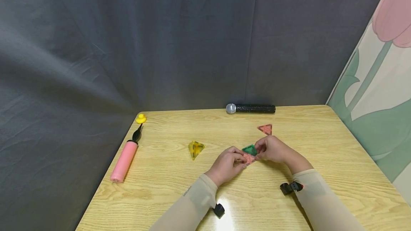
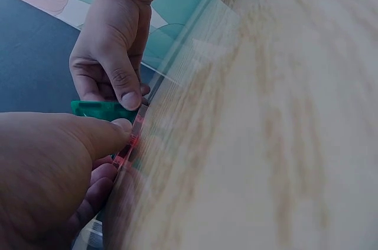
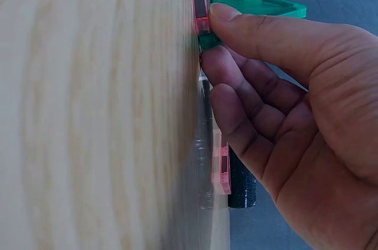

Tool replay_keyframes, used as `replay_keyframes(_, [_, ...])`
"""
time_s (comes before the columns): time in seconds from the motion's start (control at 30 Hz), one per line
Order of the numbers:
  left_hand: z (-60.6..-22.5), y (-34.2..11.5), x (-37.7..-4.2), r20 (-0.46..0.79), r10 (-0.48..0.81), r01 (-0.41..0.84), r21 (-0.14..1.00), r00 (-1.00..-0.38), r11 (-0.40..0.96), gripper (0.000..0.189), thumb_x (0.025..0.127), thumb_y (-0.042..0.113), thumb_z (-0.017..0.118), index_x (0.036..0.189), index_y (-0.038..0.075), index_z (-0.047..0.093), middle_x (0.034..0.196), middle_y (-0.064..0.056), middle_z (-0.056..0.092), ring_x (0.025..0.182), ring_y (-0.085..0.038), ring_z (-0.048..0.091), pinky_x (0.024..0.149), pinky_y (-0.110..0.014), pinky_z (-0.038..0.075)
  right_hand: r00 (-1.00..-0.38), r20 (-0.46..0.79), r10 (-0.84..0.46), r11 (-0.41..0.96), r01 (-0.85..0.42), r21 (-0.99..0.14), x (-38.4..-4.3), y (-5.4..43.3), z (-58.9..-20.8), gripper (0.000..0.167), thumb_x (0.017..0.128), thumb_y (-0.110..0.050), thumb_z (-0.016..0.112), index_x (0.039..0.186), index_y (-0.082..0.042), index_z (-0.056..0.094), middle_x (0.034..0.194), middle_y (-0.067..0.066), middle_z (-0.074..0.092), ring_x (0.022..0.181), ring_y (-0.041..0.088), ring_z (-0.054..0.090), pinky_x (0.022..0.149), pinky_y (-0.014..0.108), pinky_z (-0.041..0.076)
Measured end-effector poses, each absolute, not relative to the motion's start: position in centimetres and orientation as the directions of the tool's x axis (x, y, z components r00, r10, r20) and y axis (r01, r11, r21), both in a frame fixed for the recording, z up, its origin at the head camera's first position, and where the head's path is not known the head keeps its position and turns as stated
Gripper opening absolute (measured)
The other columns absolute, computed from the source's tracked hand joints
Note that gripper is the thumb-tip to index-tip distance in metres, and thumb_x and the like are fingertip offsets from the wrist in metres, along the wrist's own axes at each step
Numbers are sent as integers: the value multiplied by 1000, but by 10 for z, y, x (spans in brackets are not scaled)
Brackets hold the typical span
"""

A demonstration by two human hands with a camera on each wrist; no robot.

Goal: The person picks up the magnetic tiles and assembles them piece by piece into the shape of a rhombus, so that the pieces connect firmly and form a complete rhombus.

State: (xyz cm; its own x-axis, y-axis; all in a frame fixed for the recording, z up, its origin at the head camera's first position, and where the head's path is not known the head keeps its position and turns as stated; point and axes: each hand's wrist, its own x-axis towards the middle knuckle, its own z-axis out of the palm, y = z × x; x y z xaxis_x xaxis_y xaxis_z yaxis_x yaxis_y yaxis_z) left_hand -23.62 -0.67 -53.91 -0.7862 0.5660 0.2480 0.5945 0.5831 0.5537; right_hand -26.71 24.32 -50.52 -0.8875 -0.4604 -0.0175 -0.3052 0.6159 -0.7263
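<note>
Near the middle of the table, my left hand (image 1: 226, 165) holds a translucent pink triangular magnetic tile (image 1: 248, 158) by its edges, thumb on the near side. A green magnetic tile (image 1: 249, 149) meets the pink one along its far edge. My right hand (image 1: 272, 149) pinches the green tile at its right corner with thumb and index finger. In the right wrist view the green tile (image 3: 260, 3) rises at an angle from the pink tile (image 3: 201, 2), which lies low along the wood. My right hand's remaining fingers curl loosely below.
Another pink triangular tile (image 1: 265, 128) lies behind my right hand. Yellow joined tiles (image 1: 196, 149) stand left of my hands. A black microphone (image 1: 252, 108) lies along the back edge. At the left edge are a pink hand pump (image 1: 124, 160) and a yellow toy duck (image 1: 141, 118).
</note>
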Motion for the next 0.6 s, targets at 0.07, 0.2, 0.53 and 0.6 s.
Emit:
replay_keyframes(0.07, [-539, -7, -236, 247, 565, 593, 556, -787, 582, 13, 98, 29, 77, 108, 22, 83, 116, 14, 62, 111, 0, 58, 99, -15, 47, -889, -21, -457, 619, -301, -725, -267, 243, -505, 18, 82, -1, 88, 96, -7, 78, 82, -1, 70, 73, 16, 63, 64, 31, 54])
replay_keyframes(0.2, [-539, -7, -236, 257, 564, 596, 560, -785, 575, 14, 99, 29, 77, 108, 21, 83, 116, 13, 63, 110, 0, 58, 98, -15, 47, -887, -20, -460, 619, -305, -723, -267, 243, -505, 18, 83, -1, 87, 95, -8, 77, 82, -1, 69, 73, 16, 63, 64, 32, 54])
replay_keyframes(0.53, [-538, -7, -236, 269, 574, 611, 557, -774, 563, 14, 99, 29, 76, 107, 20, 83, 116, 11, 65, 110, 1, 58, 96, -11, 45, -879, 3, -476, 613, -334, -716, -268, 244, -506, 17, 82, 1, 86, 94, -8, 77, 82, -2, 69, 73, 16, 63, 65, 31, 55])
replay_keyframes(0.6, [-538, -7, -236, 267, 574, 609, 560, -774, 561, 14, 99, 29, 76, 107, 20, 84, 115, 11, 65, 110, 1, 58, 95, -11, 46, -880, 0, -475, 615, -332, -715, -268, 244, -506, 17, 83, 1, 86, 94, -8, 77, 81, -2, 69, 73, 16, 63, 65, 32, 55])
